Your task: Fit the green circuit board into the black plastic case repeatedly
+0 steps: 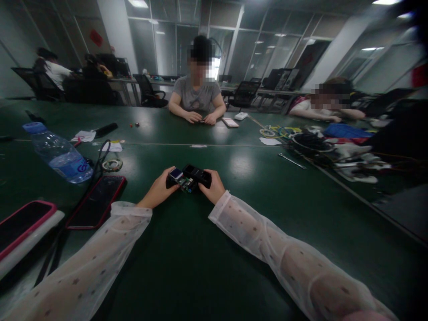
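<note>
- Circuit board (187, 183), green with small parts on it, sits at the middle of the clock, held between the worker's two hands over the dark green table (250, 214); twelve is straight across from the worker
- On its left side is a small screen (176, 173), and the left hand (162, 186) is curled round that edge, gripping it
- On its right side is a black casing (198, 174), clamped in the right hand (214, 187); the hands are apart from each other, and from where I stand I cannot tell whether casing and board are joined
- Both forearms wear sheer white sleeves (247, 223) dotted with dark spots
- Toward half past eight, a red-edged phone (96, 203) lies near the left forearm, with a pink-edged phone (26, 223) farther out, resting on something white
- Between nine and ten, a small coil (113, 165) lies near, and beyond it a clear water bottle (58, 154) with a blue cap leans over
- Toward half past two, a wrench (292, 161) lies just short of a heap of cables (314, 145)
- At twelve, a person in a grey shirt (197, 96) sits with both hands on the table, a pale phone (230, 122) nearby at one o'clock
- At two, another person (334, 100) leans low over the table's far edge
</note>
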A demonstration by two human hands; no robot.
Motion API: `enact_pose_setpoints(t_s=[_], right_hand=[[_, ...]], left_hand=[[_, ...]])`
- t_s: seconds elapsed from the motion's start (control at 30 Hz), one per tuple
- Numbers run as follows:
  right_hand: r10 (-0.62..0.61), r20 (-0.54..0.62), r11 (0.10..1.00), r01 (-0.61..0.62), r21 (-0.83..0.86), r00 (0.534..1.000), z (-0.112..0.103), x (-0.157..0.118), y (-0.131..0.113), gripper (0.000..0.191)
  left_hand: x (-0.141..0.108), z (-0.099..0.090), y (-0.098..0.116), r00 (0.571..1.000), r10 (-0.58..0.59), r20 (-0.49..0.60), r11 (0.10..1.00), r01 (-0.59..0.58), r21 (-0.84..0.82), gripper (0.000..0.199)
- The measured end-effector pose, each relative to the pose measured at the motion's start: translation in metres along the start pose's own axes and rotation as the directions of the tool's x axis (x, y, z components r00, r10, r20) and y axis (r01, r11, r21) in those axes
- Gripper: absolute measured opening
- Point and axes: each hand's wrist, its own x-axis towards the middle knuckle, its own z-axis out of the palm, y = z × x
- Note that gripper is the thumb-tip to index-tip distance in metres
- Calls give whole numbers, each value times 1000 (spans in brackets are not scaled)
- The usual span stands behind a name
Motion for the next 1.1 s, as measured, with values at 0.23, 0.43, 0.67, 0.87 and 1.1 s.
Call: enact_pose_setpoints(t_s=[0.23,0.43,0.67,0.87,1.1], right_hand=[[28,-178,994,-9,109,984,-9,-2,-19,46],[13,-164,989,11,147,986,-7,-14,-42,45],[-99,-82,988,107,107,992,-9,-18,-55,48],[-102,-51,991,106,87,993,-5,-17,-53,47],[-138,-10,987,139,86,990,-7,-17,-57,47]], left_hand=[[-1,0,3,999,-26,41,999,28,-37,73],[-1,0,7,999,-4,42,997,8,-77,69],[0,2,2,1000,0,19,996,2,-86,73],[1,3,1,999,26,22,997,-25,-69,71],[1,5,-2,999,39,6,998,-39,-45,73]])
